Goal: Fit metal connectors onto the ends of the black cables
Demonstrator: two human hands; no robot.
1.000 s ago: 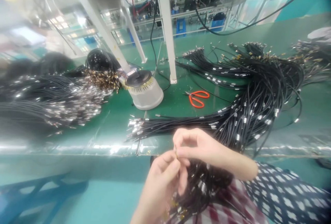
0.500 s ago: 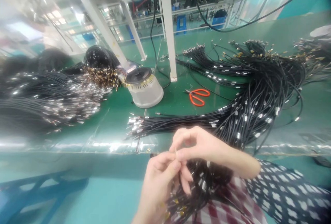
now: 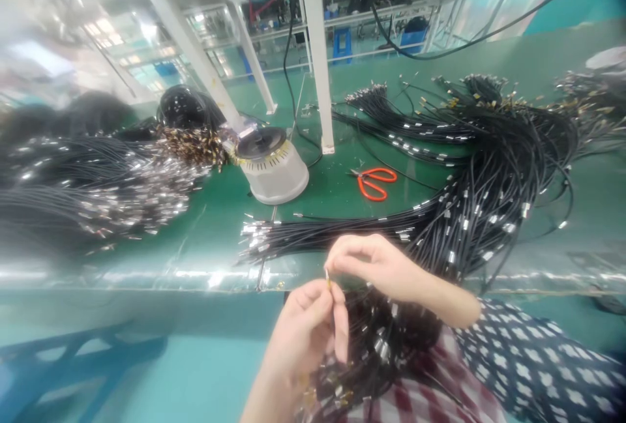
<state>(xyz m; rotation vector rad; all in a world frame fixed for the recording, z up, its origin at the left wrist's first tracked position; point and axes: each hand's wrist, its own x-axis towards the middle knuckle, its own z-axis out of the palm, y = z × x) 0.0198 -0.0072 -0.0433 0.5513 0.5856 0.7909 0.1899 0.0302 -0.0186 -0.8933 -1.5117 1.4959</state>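
Note:
Just past the bench's front edge, my left hand (image 3: 308, 322) is closed in a pinch on a cable end with a small gold connector (image 3: 328, 283) poking up between thumb and forefinger. From above, my right hand (image 3: 374, 263) pinches the thin silvery tip (image 3: 327, 272) of that end; its exact form is too small to make out. Below both hands, a bundle of black cables (image 3: 386, 338) with silvery labels and gold ends lies across my lap. Behind my right hand, more black cables (image 3: 332, 227) stretch along the bench.
Orange-handled scissors (image 3: 375, 183) lie on the green bench (image 3: 337, 198). A pale round holder (image 3: 278, 175) with a dark top and gold pins stands left of them. White posts (image 3: 317, 51) rise behind. Cable piles (image 3: 122, 175) cover the left; a blue stool (image 3: 88, 361) stands below.
My hands have drawn slightly apart, the right one up and the left one a little down. The gold connector and its silvery tip now show between the fingertips.

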